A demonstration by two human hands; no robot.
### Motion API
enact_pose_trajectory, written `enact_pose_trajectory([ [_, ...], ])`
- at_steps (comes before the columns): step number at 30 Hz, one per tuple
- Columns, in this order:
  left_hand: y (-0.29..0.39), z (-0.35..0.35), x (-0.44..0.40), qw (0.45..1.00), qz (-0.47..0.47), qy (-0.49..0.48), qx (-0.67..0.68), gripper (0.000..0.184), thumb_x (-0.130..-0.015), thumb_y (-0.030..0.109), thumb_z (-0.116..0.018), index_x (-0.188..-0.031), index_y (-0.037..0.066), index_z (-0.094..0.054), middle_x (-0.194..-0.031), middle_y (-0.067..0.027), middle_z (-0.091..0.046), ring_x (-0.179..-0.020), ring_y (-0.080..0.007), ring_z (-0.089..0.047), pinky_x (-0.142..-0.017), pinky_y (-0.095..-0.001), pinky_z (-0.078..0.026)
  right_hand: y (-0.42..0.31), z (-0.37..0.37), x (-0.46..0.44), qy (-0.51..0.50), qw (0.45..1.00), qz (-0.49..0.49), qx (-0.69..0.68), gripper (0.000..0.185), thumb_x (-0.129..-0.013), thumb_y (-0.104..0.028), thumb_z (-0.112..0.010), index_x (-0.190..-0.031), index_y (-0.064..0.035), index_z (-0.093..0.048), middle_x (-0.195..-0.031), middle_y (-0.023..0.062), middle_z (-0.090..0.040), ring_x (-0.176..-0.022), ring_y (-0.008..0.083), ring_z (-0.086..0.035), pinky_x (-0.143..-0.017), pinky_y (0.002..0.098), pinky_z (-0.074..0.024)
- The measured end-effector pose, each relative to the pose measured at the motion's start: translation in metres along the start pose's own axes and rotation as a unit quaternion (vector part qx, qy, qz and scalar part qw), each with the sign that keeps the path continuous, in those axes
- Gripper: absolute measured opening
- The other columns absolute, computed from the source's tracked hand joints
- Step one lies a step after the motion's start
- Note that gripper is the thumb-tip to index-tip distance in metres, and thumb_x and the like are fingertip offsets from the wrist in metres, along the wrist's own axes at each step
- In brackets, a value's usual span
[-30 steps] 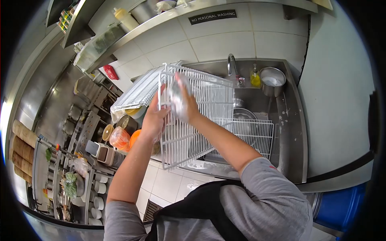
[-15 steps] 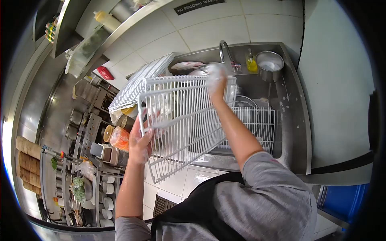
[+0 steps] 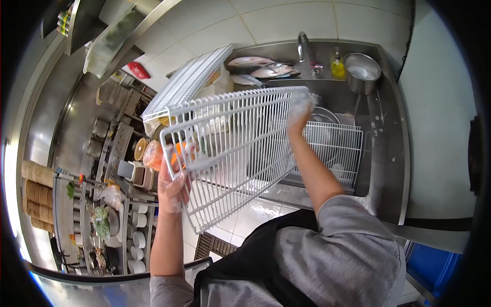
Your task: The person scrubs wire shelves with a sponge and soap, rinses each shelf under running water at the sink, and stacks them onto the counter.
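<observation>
Evidently light, stiff and slippery, the white wire rack (image 3: 234, 151) tilts partly over the sink (image 3: 383, 148); your left hand (image 3: 171, 190) clasps its end frame, the sound handhold; your right hand's (image 3: 299, 118) grip is unclear.

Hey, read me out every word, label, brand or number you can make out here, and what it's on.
No text is readable.
Red item by the wall: any print too small.
Small colourful items, upper left: too small and blurred.
Yellow pump bottle: no label legible.
</observation>
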State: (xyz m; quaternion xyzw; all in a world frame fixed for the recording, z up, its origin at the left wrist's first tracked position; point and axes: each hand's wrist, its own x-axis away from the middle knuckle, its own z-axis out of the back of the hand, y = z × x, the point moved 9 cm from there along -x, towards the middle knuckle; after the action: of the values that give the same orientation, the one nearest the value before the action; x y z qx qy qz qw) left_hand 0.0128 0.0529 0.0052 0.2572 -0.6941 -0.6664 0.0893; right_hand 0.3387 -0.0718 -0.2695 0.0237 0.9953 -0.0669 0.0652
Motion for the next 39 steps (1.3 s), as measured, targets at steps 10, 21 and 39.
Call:
enact_pose_trajectory([
  [10,-0.026,0.018,-0.008,0.999,0.014,-0.011,0.044,0.076,-0.075,0.01,-0.059,-0.139,0.007,-0.018,-0.137,-0.0249,-0.031,-0.126,-0.0333,-0.034,-0.105,-0.0464,-0.026,0.004,-0.196,0.177,-0.361,0.791,0.275,0.41,0.03,-0.083,-0.003,-0.045,-0.112,-0.0015,-0.051,-0.103,0.0152,-0.057,-0.103,0.0304,-0.054,-0.09,0.0429,-0.0443],
  [21,-0.033,0.042,-0.011,0.995,0.062,-0.008,0.082,0.077,-0.078,0.014,-0.061,-0.141,0.008,-0.016,-0.137,-0.0098,-0.034,-0.124,-0.0204,-0.038,-0.101,-0.034,-0.032,0.029,-0.31,0.236,-0.417,0.727,0.263,0.477,0.054,-0.072,-0.005,-0.062,-0.123,-0.0065,-0.048,-0.122,0.0188,-0.048,-0.113,0.0398,-0.045,-0.097,0.0477,-0.0369],
  [39,-0.071,0.051,0.004,0.994,0.021,-0.066,0.081,0.081,-0.079,0.014,-0.059,-0.142,0.021,-0.008,-0.138,-0.0188,-0.028,-0.125,-0.0334,-0.036,-0.099,-0.0472,-0.036,0.027,-0.202,0.296,-0.448,0.695,0.244,0.507,0.028,-0.084,-0.009,-0.051,-0.112,-0.0043,-0.056,-0.112,0.0148,-0.055,-0.102,0.0316,-0.052,-0.094,0.0429,-0.0373],
])
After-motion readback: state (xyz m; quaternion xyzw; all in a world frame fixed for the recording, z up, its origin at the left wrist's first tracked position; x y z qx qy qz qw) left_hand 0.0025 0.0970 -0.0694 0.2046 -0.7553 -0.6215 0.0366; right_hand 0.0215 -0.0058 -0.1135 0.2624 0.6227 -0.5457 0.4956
